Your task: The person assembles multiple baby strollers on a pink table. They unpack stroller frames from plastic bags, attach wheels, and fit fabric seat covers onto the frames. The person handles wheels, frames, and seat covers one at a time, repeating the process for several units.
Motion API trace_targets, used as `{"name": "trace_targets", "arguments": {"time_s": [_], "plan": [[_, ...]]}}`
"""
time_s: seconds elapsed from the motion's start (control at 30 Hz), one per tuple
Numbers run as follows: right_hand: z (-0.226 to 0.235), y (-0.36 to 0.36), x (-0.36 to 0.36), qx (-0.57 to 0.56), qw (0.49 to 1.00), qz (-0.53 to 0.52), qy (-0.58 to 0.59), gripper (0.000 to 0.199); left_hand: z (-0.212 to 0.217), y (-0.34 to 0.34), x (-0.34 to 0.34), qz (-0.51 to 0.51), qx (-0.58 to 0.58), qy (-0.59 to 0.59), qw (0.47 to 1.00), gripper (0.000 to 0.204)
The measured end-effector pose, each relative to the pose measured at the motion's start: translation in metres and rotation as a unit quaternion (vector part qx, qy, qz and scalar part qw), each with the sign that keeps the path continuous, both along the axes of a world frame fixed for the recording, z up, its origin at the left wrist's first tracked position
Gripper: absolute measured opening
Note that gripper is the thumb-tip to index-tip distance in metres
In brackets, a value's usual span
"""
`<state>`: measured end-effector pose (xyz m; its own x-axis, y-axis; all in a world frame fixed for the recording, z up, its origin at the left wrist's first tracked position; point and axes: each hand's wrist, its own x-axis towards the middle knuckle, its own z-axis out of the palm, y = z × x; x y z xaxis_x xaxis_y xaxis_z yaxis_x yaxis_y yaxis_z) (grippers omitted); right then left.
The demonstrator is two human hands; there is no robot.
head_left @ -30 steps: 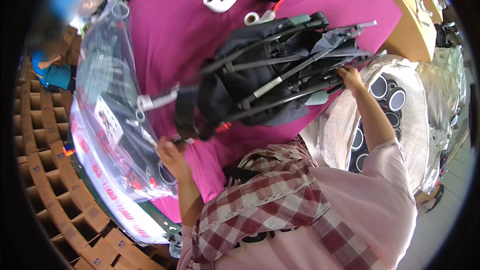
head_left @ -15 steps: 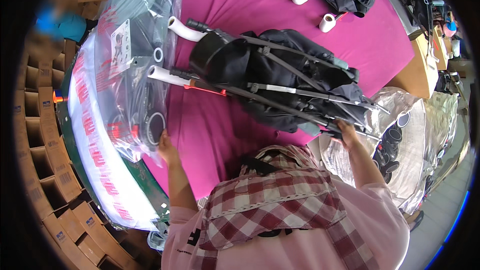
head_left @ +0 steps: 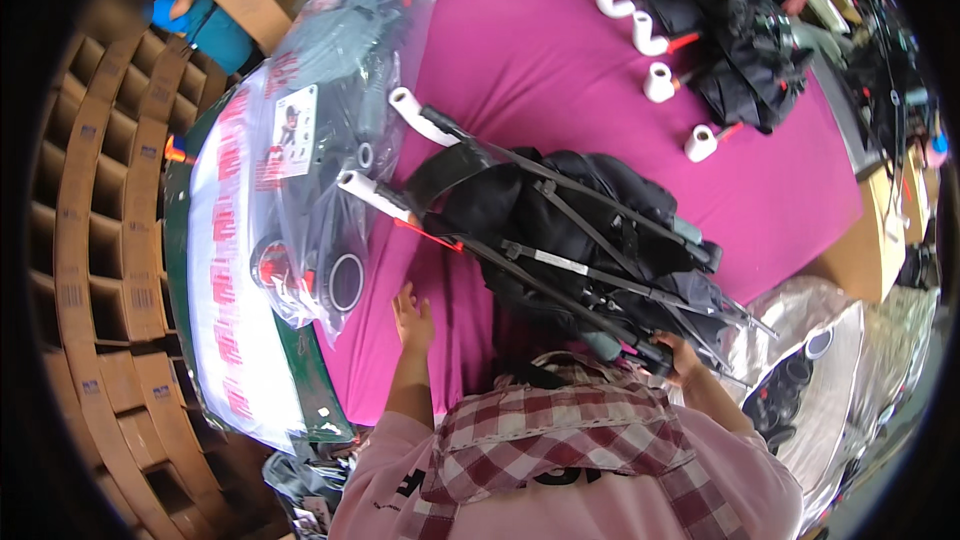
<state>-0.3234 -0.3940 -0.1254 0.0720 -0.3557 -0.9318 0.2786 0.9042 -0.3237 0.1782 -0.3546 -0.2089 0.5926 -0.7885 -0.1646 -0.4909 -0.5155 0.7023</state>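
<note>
A folded black umbrella stroller (head_left: 590, 230) lies slantwise across the purple cloth, its two white-wrapped handles pointing left. My right hand (head_left: 683, 358) is closed around the frame at its lower right end. My left hand (head_left: 412, 318) has its fingers apart and holds nothing. It is over the cloth, below the stroller's handles and to the right of a bagged stroller (head_left: 340, 130). That one is in a clear plastic bag with a picture card, on the table's left side.
Printed plastic bags (head_left: 228, 270) lie stacked along the table's left edge. More black strollers (head_left: 745, 70) lie at the far right of the purple cloth (head_left: 560, 50). A pale sack (head_left: 825, 380) with black wheels stands at lower right. Cardboard boxes (head_left: 75, 240) fill the left; co-workers are beyond.
My left hand has let go of the plastic bag's edge and moved right, its fingers now spread. My right hand stays on the stroller's frame. The whole view has shifted.
</note>
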Motion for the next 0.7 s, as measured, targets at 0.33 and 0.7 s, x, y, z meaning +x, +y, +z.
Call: {"name": "trace_targets", "arguments": {"time_s": [0.33,0.7], "plan": [[-0.017,-0.030,-0.011,-0.033,0.996,0.045,-0.076,0.038,0.008,0.073,-0.027,-0.050,-0.010,-0.168,0.984,0.048],[-0.001,0.079,-0.018,-0.065,0.991,-0.049,-0.110,0.039,0.021,-0.026,-0.075,-0.141,-0.053,0.100,0.984,0.045]]}}
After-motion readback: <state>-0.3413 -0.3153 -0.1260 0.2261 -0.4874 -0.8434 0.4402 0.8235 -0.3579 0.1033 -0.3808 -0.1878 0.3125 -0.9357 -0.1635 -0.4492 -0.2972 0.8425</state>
